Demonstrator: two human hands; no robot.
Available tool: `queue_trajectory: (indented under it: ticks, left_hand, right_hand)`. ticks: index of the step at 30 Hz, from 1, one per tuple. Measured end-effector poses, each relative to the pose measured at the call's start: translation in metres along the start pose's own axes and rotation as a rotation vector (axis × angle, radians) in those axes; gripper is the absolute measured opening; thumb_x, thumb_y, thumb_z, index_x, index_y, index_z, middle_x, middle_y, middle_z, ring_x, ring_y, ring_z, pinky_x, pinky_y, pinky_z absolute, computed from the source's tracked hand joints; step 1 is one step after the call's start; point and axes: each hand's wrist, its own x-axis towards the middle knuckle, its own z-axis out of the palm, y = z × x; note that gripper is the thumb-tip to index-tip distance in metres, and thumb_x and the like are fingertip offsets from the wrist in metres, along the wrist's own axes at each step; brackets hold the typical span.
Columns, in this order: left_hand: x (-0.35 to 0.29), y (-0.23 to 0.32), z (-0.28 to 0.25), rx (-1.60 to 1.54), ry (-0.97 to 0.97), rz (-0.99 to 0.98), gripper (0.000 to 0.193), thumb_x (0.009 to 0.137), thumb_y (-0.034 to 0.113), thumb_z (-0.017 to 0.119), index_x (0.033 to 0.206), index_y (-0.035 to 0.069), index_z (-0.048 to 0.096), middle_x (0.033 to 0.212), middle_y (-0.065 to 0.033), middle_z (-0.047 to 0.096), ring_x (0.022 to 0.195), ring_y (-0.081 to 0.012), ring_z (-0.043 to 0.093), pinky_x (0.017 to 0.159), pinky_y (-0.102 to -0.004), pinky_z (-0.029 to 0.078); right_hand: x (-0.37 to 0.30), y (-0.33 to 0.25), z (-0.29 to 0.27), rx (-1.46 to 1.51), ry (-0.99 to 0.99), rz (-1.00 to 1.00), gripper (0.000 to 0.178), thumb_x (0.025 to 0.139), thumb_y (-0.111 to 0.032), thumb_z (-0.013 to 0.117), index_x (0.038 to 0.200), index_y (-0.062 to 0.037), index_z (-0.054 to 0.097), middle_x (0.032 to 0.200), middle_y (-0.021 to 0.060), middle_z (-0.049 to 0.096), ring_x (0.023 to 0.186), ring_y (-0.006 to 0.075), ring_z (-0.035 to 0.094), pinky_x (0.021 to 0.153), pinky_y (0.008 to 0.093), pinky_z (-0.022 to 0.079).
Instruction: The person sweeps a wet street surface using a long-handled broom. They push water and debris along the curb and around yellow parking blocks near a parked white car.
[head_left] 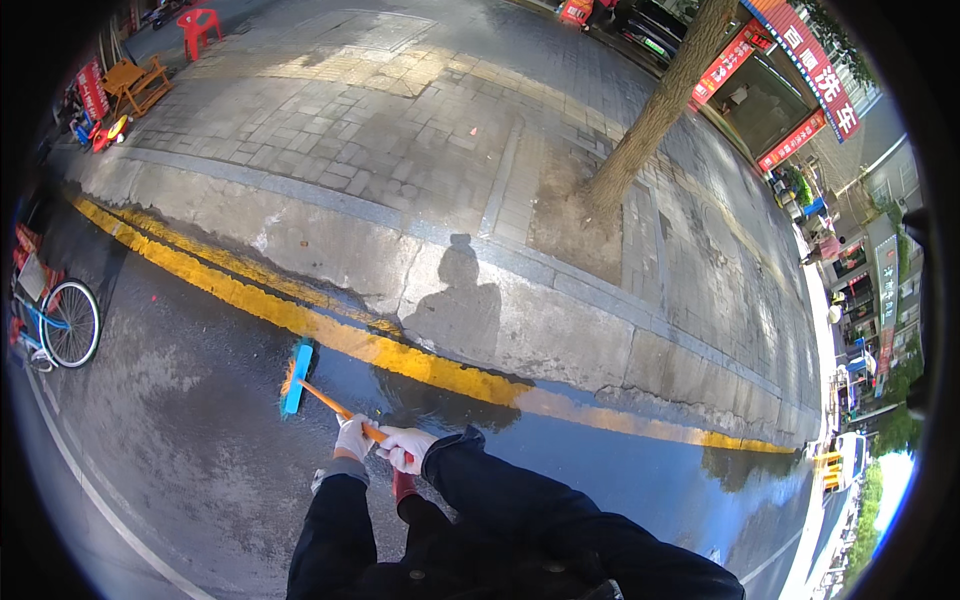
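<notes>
Head view: we gripped orange broom handle [335, 405] with both gloved hands, left hand [352, 437] ahead, right hand [405, 447] behind. Long axis ran up-left to blue brush head [297, 377], resting on wet road [200, 450] beside yellow kerb line [400, 355]. Left hand sat nearer.

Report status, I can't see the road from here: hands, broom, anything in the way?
Left hand and right hand both grip broom handle. Blue head on wet road by yellow curb line. Bicycle off left.

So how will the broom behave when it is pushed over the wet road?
The broom probably feels light: thin orange handle, small blue head. The wet road may let it slide easily. Both hands, left hand and right hand, likely keep it steady.
</notes>
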Motion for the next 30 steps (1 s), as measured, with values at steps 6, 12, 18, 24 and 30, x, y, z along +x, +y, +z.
queue_trajectory:
  ticks: [6, 12, 18, 24, 30]
  left_hand:
    - [0.048, -0.133, 0.01, 0.346, -0.14, -0.16, 0.083, 0.086, 0.004, 0.042, 0.143, 0.043, -0.004, 0.083, -0.0076, 0.045, 0.061, -0.0227, 0.051, 0.054, -0.0418, 0.048]
    - [-0.081, -0.345, 0.063, 2.185, -1.116, 0.863, 0.023, 0.081, 0.029, 0.065, 0.073, 0.008, 0.067, 0.065, -0.0083, 0.062, 0.075, -0.0281, 0.063, 0.101, -0.0611, 0.017]
    - [-0.192, -0.468, 0.102, 0.92, -0.582, -0.666, 0.056, 0.087, 0.005, 0.048, 0.139, 0.02, 0.034, 0.076, -0.0054, 0.051, 0.061, -0.0178, 0.055, 0.075, -0.045, 0.049]
    - [-0.269, -0.447, 0.129, 0.714, -0.609, -0.606, 0.072, 0.085, -0.001, 0.041, 0.147, 0.024, 0.012, 0.072, -0.0066, 0.047, 0.057, -0.0166, 0.05, 0.053, -0.0351, 0.047]
    - [-0.265, -0.372, 0.137, 0.569, -0.541, -0.411, 0.079, 0.084, -0.002, 0.041, 0.146, 0.032, 0.006, 0.073, -0.0065, 0.047, 0.058, -0.0179, 0.051, 0.053, -0.0348, 0.047]
  right_hand:
    - [-0.076, 0.025, -0.085, 0.136, 0.036, -0.054, 0.058, 0.089, -0.004, 0.049, 0.141, -0.0235, 0.032, 0.074, 0.0036, 0.049, 0.046, 0.0029, 0.037, 0.035, 0.0129, 0.031]
    - [-0.244, 0.129, -0.191, 0.387, 0.386, -0.21, 0.068, 0.088, -0.002, 0.049, 0.146, -0.0272, 0.023, 0.072, 0.005, 0.051, 0.043, 0.0032, 0.035, 0.036, 0.0144, 0.027]
    - [-0.314, 0.209, -0.22, 0.351, 0.804, -0.351, 0.07, 0.085, -0.002, 0.051, 0.147, -0.0204, 0.024, 0.066, 0.004, 0.051, 0.041, 0.0059, 0.037, 0.036, 0.0198, 0.03]
    - [-0.354, 0.224, -0.181, -0.123, 1.005, -0.375, 0.067, 0.084, -0.004, 0.051, 0.146, -0.0129, 0.026, 0.065, 0.0035, 0.052, 0.044, 0.0085, 0.043, 0.04, 0.0212, 0.034]
    - [-0.37, 0.194, -0.167, -0.061, 0.636, -0.402, 0.072, 0.087, -0.006, 0.053, 0.148, -0.012, 0.017, 0.073, 0.0068, 0.056, 0.046, 0.0089, 0.046, 0.041, 0.0211, 0.037]
